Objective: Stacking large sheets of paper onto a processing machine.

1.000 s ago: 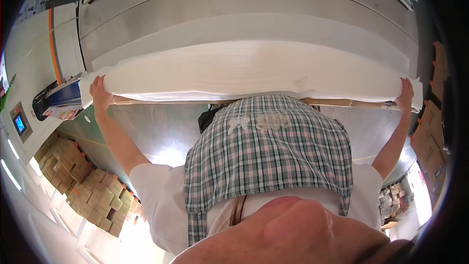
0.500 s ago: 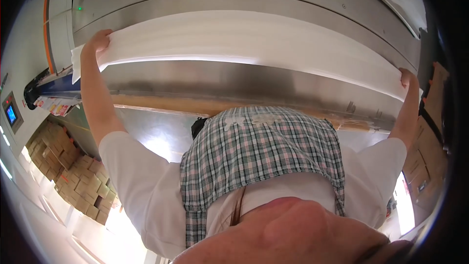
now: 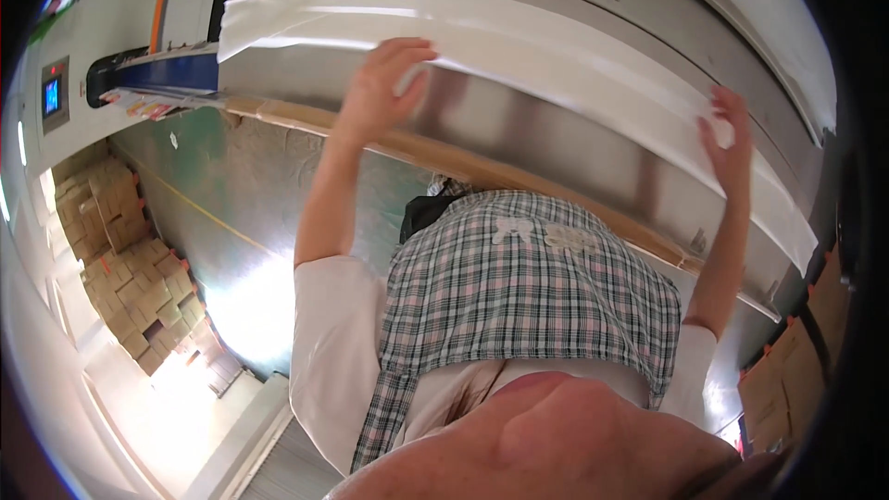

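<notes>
A long, glossy white sheet [image 3: 519, 51] lies stretched across a brushed metal surface [image 3: 546, 134] in front of me; whether it is cloth or film I cannot tell. My left hand [image 3: 384, 88] is over the near edge of the sheet, left of its middle, fingers bent and thumb spread apart. Toward the right end, my right hand [image 3: 728, 139] is raised over the sheet with its thumb and fingers apart, slightly blurred. Neither hand holds anything. Contact with the sheet cannot be made out.
A brown strip [image 3: 463, 159] edges the metal surface close to my checked apron [image 3: 528, 287]. On the left, a machine panel carries a small lit screen [image 3: 54, 95], beside a blue bar [image 3: 176, 74]. Cardboard stacks [image 3: 143, 296] stand left, and more cardboard [image 3: 787, 370] right.
Both hands have let go of the sheet's ends and come inward, the left one further. The view has shifted, showing more floor on the left. The sheet now lies loose.
</notes>
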